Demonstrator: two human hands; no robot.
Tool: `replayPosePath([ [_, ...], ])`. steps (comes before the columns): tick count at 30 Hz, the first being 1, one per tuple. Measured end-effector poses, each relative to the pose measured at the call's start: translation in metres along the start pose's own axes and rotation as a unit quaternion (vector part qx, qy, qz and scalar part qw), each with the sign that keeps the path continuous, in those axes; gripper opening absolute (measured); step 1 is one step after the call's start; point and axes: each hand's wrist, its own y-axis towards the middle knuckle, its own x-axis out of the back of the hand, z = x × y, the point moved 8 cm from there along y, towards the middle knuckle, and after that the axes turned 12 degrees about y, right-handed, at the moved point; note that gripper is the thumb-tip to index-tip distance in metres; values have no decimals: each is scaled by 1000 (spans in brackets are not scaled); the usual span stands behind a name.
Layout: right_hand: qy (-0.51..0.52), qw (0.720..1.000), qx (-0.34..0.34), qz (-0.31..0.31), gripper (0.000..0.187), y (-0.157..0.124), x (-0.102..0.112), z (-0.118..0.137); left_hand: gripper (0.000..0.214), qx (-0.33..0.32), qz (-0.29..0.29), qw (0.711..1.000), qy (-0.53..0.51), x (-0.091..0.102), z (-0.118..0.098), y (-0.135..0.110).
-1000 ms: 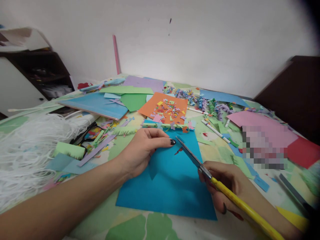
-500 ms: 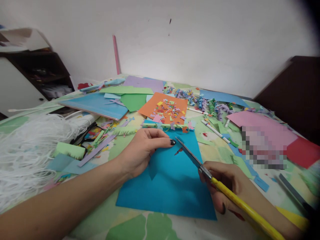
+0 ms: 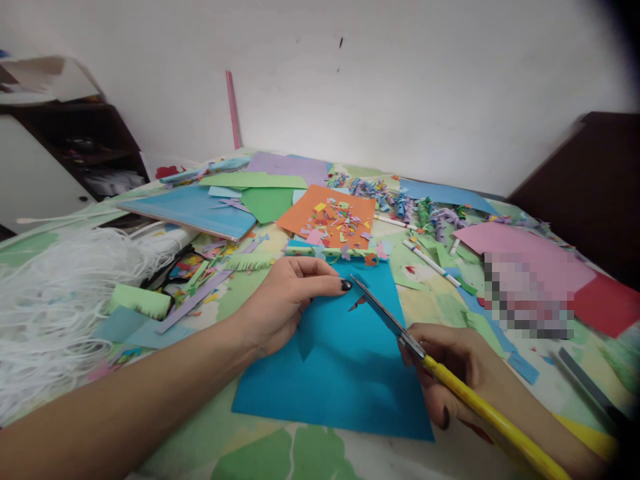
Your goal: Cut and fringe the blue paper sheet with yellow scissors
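Head view: scissors [image 3: 459, 388] (yellow-handled) jut forward from the right fingers [image 3: 434, 333].

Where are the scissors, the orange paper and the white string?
Scissors [image 3: 454, 385]: head view, on the yellow handle.
Orange paper [image 3: 301, 215]: head view, on its bare left part.
White string [image 3: 70, 287]: head view, mid-pile.

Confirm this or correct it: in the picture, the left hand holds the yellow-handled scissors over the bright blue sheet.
Wrong hand: the head view shows the right hand holding the yellow-handled scissors over the bright blue sheet.
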Motion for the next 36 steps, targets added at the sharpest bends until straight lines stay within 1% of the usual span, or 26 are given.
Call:
replayPosePath([
  [9,-24,1000,-3,-6,60,0,2,2,20,-4,-2,1000,9,0,-1,0],
  [15,-37,999,-5,-8,58,0,2,2,20,2,-4,1000,5,0,-1,-1],
  [26,-17,1000,-13,-2,53,-1,2,-1,19,-3,1,1000,11,-1,-1,-1],
  [32,-23,1000,-5,-1,53,-1,1,-1,16,-4,-2,1000,17,1,1,1],
  [36,-34,999,1,-11,52,-1,2,-1,18,4,-4,1000,19,1,2,1],
])
